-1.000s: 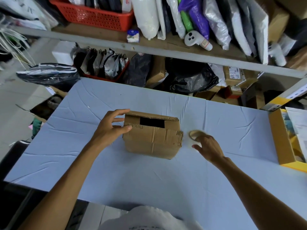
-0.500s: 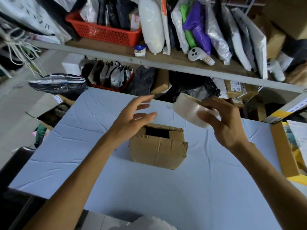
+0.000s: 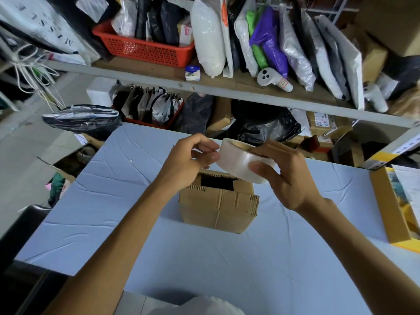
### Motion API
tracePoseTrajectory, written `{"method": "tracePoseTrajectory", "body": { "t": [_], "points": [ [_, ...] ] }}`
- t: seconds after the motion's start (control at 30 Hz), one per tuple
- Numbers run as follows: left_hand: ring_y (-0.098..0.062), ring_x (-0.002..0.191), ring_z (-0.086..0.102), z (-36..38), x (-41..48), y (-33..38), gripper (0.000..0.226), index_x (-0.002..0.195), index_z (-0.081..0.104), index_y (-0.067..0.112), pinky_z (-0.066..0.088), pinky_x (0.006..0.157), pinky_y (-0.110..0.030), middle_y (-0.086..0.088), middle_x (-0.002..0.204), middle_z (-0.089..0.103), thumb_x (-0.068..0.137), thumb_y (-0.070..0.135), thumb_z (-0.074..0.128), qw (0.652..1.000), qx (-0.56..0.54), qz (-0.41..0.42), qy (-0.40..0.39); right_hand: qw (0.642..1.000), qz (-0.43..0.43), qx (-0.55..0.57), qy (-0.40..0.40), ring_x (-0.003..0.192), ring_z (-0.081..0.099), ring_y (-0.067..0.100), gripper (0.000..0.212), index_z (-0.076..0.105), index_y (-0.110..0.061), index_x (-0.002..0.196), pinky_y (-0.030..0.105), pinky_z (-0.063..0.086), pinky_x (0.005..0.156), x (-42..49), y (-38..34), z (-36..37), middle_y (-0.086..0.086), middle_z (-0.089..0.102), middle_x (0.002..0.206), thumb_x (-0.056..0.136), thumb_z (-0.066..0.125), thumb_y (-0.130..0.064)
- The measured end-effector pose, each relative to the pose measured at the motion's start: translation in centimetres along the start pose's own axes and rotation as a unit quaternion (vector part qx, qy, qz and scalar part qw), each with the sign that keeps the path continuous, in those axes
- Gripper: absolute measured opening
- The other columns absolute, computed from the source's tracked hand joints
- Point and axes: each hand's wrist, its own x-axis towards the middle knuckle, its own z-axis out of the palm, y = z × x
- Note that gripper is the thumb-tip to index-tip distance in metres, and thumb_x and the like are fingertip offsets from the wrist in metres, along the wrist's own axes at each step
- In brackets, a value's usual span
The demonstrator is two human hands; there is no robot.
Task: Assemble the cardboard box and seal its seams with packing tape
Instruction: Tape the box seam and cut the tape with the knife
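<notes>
A small brown cardboard box (image 3: 218, 206) stands on the pale blue table (image 3: 204, 258), its top flaps folded in with a dark gap between them. Above the box my right hand (image 3: 288, 178) grips a roll of clear packing tape (image 3: 238, 163), thumb on the outer face and fingers through the core. My left hand (image 3: 191, 160) is at the roll's left side, fingertips curled and pinching at the tape's surface. Neither hand touches the box.
A yellow-edged open carton (image 3: 391, 208) sits at the table's right edge. Behind the table runs a shelf (image 3: 227, 92) packed with bags, a red basket (image 3: 145, 48) and parcels. A black bag (image 3: 84, 119) and an open carton (image 3: 68, 160) lie left of the table.
My right hand lifted the tape roll off the table to above the box. My left hand left the box's side and rose to pinch at the roll.
</notes>
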Motion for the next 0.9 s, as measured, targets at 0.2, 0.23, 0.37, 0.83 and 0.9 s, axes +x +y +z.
{"method": "tracePoseTrajectory", "body": {
  "t": [0.2, 0.23, 0.37, 0.83, 0.9],
  "points": [
    [-0.014, 0.080, 0.067, -0.6, -0.1, 0.3, 0.020, 0.089, 0.070, 0.018, 0.057, 0.075, -0.025, -0.001, 0.087, 0.069, 0.080, 0.000, 0.071, 0.998, 0.055, 0.009, -0.005, 0.999, -0.010, -0.013, -0.032, 0.069, 0.045, 0.014, 0.018, 0.066, -0.005, 0.100, 0.022, 0.037, 0.060, -0.5, -0.2, -0.2, -0.003, 0.050, 0.081, 0.091, 0.054, -0.016],
    [-0.012, 0.079, 0.068, -0.7, -0.1, 0.5, 0.022, 0.088, 0.071, 0.019, 0.056, 0.072, -0.021, 0.000, 0.086, 0.070, 0.079, -0.002, 0.070, 0.998, 0.066, 0.005, -0.007, 0.999, -0.014, -0.025, -0.043, 0.069, 0.047, 0.017, 0.018, 0.065, -0.004, 0.100, 0.027, 0.039, 0.058, -0.6, -0.2, -0.3, -0.002, 0.051, 0.082, 0.091, 0.053, -0.015],
    [-0.005, 0.070, 0.068, -1.1, 0.1, 0.9, 0.023, 0.085, 0.071, 0.017, 0.053, 0.062, -0.014, 0.001, 0.077, 0.070, 0.079, -0.005, 0.070, 0.997, 0.051, -0.055, -0.013, 0.993, -0.025, -0.091, -0.078, 0.068, 0.046, 0.024, 0.023, 0.062, -0.001, 0.103, 0.036, 0.041, 0.054, -0.7, -0.4, -0.4, 0.002, 0.050, 0.087, 0.090, 0.045, -0.009],
    [-0.021, 0.102, 0.064, -1.4, 0.3, 0.9, 0.019, 0.102, 0.069, 0.016, 0.045, 0.085, -0.028, -0.001, 0.098, 0.075, 0.084, 0.023, 0.070, 0.978, -0.036, -0.189, -0.080, 0.968, -0.014, -0.225, -0.107, 0.077, 0.055, 0.035, 0.030, 0.063, 0.002, 0.108, 0.028, 0.033, 0.063, 0.5, -0.6, 0.1, 0.015, 0.063, 0.096, 0.078, 0.056, 0.001],
    [-0.016, 0.097, 0.065, -1.0, 0.3, 0.8, 0.014, 0.093, 0.072, 0.018, 0.048, 0.084, -0.029, 0.000, 0.094, 0.074, 0.080, 0.023, 0.074, 0.985, 0.000, -0.166, -0.056, 0.969, -0.012, -0.223, -0.105, 0.077, 0.056, 0.035, 0.031, 0.063, 0.001, 0.108, 0.028, 0.033, 0.062, 0.6, -0.7, 0.0, 0.015, 0.063, 0.095, 0.078, 0.058, 0.002]
  ]
}}
